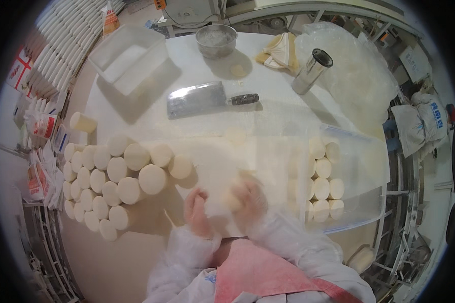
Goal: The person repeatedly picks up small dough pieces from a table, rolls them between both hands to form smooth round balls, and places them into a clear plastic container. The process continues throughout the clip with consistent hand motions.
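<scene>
Brightly lit — right grip [249, 199] blurred.

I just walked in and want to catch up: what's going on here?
A person in a reddish apron is working at a pale table. The blurred right hand is at a pale lump; the left hand is curled nearby, and whether it holds anything is unclear. Pale round pieces are grouped on the left, others sit in a clear bin on the right, and a cleaver lies beyond the hands.
</scene>
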`<action>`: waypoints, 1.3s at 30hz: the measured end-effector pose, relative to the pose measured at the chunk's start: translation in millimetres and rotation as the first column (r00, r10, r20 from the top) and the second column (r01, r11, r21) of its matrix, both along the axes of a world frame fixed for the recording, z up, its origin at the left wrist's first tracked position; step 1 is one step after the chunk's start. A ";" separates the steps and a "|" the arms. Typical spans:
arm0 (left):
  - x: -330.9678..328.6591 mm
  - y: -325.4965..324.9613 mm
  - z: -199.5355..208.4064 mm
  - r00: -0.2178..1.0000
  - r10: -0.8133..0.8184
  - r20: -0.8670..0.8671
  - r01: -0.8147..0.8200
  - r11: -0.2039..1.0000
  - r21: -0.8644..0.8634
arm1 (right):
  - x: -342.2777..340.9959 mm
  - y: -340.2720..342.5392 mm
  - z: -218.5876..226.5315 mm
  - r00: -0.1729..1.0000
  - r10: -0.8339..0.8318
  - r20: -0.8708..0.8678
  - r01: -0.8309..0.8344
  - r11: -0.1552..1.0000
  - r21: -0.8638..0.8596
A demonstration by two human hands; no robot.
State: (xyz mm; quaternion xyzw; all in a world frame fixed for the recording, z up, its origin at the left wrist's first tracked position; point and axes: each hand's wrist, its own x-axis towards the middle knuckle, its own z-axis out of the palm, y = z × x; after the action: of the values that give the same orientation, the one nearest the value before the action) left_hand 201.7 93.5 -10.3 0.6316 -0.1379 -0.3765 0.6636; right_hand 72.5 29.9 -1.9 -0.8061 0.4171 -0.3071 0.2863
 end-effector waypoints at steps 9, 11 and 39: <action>-112.8 -32.4 80.6 0.720 -0.685 -0.111 0.428 0.564 -0.706 | -138.9 -3.3 99.0 0.803 -0.382 0.458 -0.079 0.693 0.717; -134.3 -44.7 80.5 0.796 -0.591 0.130 0.584 0.693 -0.422 | -213.4 -36.6 108.6 0.747 -0.495 0.445 0.061 0.716 0.695; 71.7 44.9 -15.2 0.993 0.115 0.029 -0.109 0.980 -0.167 | 161.7 -67.0 37.0 0.860 0.476 0.183 -0.421 0.460 0.782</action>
State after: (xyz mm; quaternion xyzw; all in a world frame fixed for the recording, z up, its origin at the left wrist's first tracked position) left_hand 273.4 138.4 -25.5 0.5885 -0.1454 -0.3137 0.7308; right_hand 234.2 -37.1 35.1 -0.6789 0.2908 0.0247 0.6738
